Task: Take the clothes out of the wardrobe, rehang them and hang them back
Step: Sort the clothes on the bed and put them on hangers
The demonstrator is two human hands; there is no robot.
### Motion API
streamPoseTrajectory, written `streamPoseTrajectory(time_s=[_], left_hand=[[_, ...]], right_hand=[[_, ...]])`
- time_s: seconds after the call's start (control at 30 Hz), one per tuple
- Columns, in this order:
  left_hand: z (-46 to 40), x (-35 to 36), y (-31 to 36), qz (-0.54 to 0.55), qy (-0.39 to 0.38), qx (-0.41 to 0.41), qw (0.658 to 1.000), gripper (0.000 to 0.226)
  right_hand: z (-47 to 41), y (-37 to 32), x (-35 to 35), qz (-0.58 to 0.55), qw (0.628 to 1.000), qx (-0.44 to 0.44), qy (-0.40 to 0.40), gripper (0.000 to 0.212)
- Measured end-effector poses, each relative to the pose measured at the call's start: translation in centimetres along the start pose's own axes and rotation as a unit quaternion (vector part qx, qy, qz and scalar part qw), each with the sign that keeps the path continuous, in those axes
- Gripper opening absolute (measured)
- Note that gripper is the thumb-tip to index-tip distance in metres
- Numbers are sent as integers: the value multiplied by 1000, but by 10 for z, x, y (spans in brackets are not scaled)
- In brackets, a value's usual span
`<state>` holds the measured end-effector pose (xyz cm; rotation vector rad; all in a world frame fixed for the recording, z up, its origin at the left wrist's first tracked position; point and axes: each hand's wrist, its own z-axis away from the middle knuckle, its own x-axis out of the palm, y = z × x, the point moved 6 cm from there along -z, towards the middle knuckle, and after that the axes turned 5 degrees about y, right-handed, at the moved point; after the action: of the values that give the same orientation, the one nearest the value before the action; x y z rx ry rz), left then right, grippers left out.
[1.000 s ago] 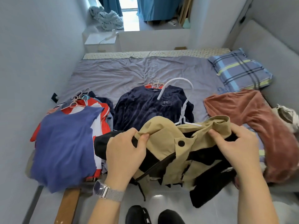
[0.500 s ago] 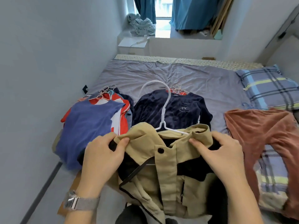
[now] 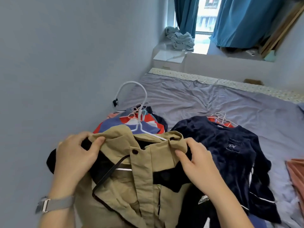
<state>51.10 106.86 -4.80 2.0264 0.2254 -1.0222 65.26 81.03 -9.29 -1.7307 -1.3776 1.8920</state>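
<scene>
Both hands gripped the tan jacket [image 3: 139,170]: left hand [image 3: 74,156] pinching one shoulder, right hand [image 3: 195,163] the other. The white hanger [image 3: 139,112] rose toward twelve o'clock, midway between them, above the bed [image 3: 213,99].

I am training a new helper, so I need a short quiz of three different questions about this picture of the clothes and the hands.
1. True or false: both hands grip the tan jacket near its collar.
2. Which colour is the hanger that sits inside the tan jacket? A) black B) white C) blue
3. Fill the gap: the navy top lies flat on the ____.

Key
1. True: the left hand and the right hand each pinch a shoulder of it.
2. B: its white hook rises above the collar.
3. Bed, to the right of the jacket.
</scene>
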Motion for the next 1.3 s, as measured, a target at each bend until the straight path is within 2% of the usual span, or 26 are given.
streamPoseTrajectory(time_s=[0.1,0.17,0.27,0.37,0.5,0.6,0.7,0.83,0.93,1.07,1.17,1.3], left_hand=[[-88,-2,-15,-4,25,4,1000,37],[-146,10,-28,-9,11,27,1000,38],[-236,70,-67,-19,-33,36,999,39],[-317,163,-117,-51,-61,29,996,48],[-360,275,-159,-138,-117,-39,983,46],[-331,322,-156,-152,-177,-37,972,53],[-272,354,-140,-140,-231,33,962,56],[-188,382,-117,-158,-327,116,924,58],[-149,407,-92,-138,-373,131,908,57],[-112,439,-38,-88,-404,126,902,49],[-79,463,7,-49,-418,140,896,48],[-24,500,60,-45,-423,135,895,51]], right_hand=[[-79,-37,25,-7,1000,-3,-27,5],[-133,-52,49,23,999,-2,-40,12],[-215,-41,111,72,994,43,-76,13],[-294,4,177,137,987,44,-67,14],[-360,82,228,320,934,44,-155,75],[-354,117,244,313,922,112,-199,93],[-318,135,254,225,943,161,-187,91],[-260,183,228,171,953,197,-156,83],[-216,248,188,157,926,306,-159,78],[-162,340,118,139,877,446,-111,76],[-128,401,67,154,863,466,-117,73],[-93,480,18,179,852,463,-168,69]])
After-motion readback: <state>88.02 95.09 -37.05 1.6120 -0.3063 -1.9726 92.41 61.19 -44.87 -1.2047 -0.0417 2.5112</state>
